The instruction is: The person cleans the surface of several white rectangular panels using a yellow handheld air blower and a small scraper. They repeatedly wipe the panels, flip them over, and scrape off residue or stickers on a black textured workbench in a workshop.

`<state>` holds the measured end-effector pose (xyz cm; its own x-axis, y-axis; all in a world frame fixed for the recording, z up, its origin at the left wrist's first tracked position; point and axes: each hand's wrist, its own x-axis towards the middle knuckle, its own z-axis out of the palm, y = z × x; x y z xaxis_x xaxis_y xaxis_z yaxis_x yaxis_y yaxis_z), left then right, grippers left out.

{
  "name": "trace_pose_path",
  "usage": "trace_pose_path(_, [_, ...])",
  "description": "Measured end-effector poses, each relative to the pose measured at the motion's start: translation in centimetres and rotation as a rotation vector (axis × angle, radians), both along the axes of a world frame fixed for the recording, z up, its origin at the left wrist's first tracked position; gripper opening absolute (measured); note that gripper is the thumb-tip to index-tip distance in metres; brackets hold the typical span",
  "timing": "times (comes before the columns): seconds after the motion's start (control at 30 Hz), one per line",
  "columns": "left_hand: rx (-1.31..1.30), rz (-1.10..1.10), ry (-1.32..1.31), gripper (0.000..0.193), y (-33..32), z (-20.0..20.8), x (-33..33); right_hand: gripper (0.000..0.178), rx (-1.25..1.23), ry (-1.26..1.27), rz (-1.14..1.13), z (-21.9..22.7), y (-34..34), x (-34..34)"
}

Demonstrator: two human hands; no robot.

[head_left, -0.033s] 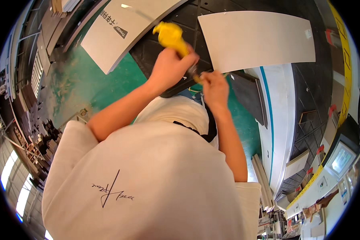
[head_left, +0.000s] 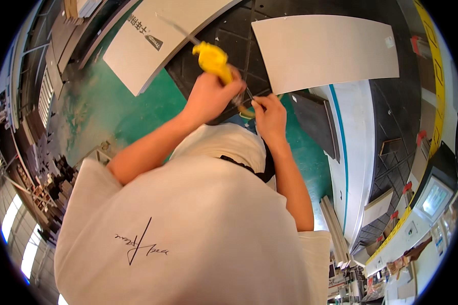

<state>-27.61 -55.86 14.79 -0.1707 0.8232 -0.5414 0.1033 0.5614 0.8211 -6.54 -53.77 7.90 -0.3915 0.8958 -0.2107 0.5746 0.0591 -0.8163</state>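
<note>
1. the left hand has its grip wrapped around a blurred, yellow, rounded hand tool with a thin grey shaft.
2. this yellow tool is above the black, grooved worktop, its shaft pointing over a pale beige, flat panel at upper left.
3. the right hand, just beside the left, has its grip pinching the end of a thin dark strip, too small to identify.
4. a cream-coloured, rectangular board lies beyond the right hand.

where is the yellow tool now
In the head view, the yellow tool is in the left hand, upper centre-left, against the black tabletop.
</note>
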Motion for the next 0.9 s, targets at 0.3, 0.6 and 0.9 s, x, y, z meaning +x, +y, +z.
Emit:
trace_pose_path(0.3, [-0.134,-0.120,-0.051,0.034,-2.9,2.5,-0.3,0.024,0.382,-0.285,-0.360,-1.4,14.3,12.9])
trace_pose_path(0.6, [-0.185,0.111,-0.175,0.032,-5.2,4.0,4.7,0.024,0.378,-0.227,-0.026,-4.6,5.5,3.1])
trace_pose_path(0.9, [-0.094,0.098,-0.236,0.030,-1.9,5.8,12.8,0.010,0.242,0.171,-0.174,3.8,9.9,13.6])
